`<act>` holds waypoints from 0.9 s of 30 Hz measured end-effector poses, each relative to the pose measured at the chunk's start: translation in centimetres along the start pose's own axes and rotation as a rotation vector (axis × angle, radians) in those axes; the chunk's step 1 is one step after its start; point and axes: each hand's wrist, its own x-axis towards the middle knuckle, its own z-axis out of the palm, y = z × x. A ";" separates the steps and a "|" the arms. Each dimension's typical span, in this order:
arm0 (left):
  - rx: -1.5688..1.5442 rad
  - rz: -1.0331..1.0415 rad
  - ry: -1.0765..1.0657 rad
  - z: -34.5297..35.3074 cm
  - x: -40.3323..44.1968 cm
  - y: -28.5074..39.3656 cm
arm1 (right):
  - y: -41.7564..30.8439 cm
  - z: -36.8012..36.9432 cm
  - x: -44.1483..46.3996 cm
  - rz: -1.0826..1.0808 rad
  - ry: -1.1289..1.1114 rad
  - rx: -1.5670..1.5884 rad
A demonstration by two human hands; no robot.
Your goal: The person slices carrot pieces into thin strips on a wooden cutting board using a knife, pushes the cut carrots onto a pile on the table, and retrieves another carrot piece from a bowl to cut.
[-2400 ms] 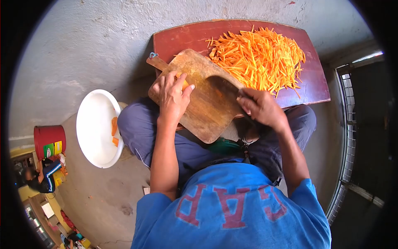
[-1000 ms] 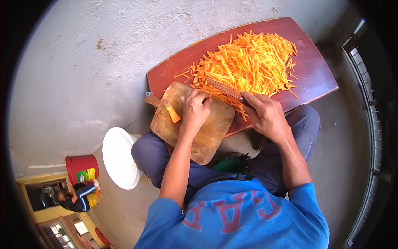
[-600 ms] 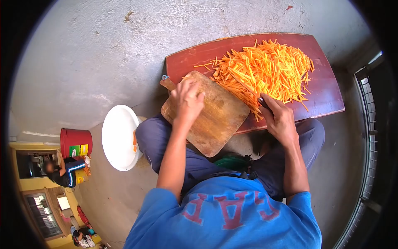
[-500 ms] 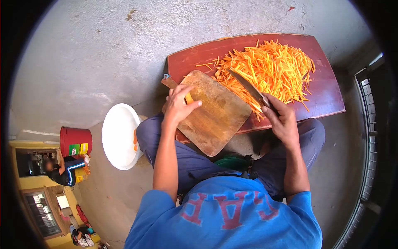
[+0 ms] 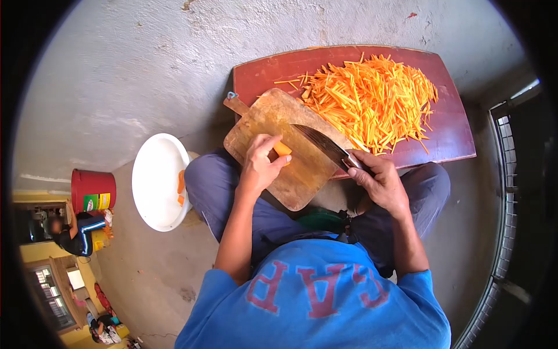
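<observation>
My left hand [image 5: 260, 164] is closed round a short, thick orange carrot piece [image 5: 282, 149], holding it against the wooden cutting board [image 5: 299, 180]. The board lies tilted across my lap and the edge of a low red table. In my right hand [image 5: 381, 179] is the handle of a knife [image 5: 321, 142]. Its dark blade points up and left over the board, to the right of the carrot piece and apart from it. Beyond the board, a large heap of thin orange carrot strips [image 5: 378, 102] covers much of the table.
The red table [image 5: 450, 131] stands against a pale rough wall. On the floor at my left is a white basin [image 5: 156, 186] with a few orange pieces [image 5: 181, 183]. Farther left are a red bucket [image 5: 93, 191] and another person [image 5: 75, 232] seated near a doorway.
My left hand has slid down and right on the board, bringing the carrot piece towards its middle. The knife has swung from the heap back over the board.
</observation>
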 end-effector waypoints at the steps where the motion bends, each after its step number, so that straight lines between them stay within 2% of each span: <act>1: -0.039 -0.034 -0.023 0.0 -0.2 0.0 | 0.1 0.2 -0.1 0.001 -0.005 0.003; 3: -0.111 -0.101 -0.058 -0.5 -0.1 -0.3 | 0.1 0.5 -0.4 0.024 -0.018 0.005; 4: -0.090 -0.053 -0.089 -0.9 0.0 -0.6 | 0.0 0.6 -0.5 0.037 -0.024 0.001; 7: -0.102 -0.082 -0.226 -2.3 -0.1 0.3 | 0.0 1.3 -0.7 0.051 -0.032 -0.049; 10: -0.121 -0.118 -0.196 -2.0 -0.1 0.0 | -1.5 2.1 -0.6 -0.032 -0.029 -0.213; 12: -0.113 -0.058 -0.153 -1.4 -0.2 -0.5 | -3.2 2.6 0.0 -0.113 -0.054 -0.383; 15: -0.078 0.050 -0.084 -0.6 -0.5 -1.2 | -3.5 3.0 0.7 -0.117 -0.137 -0.697; 18: -0.046 0.119 -0.036 -0.1 -0.5 -1.4 | -3.6 3.2 1.6 -0.088 -0.252 -0.811; 21: -0.051 0.161 0.007 0.4 -0.7 -1.4 | -3.7 3.4 1.3 -0.134 -0.252 -0.797; 24: -0.108 0.150 0.026 0.5 -1.0 -1.0 | -4.5 3.1 0.7 0.016 -0.282 -0.614; 27: -0.151 0.122 0.067 0.5 -0.8 0.0 | -4.1 3.5 0.2 0.051 -0.179 -0.455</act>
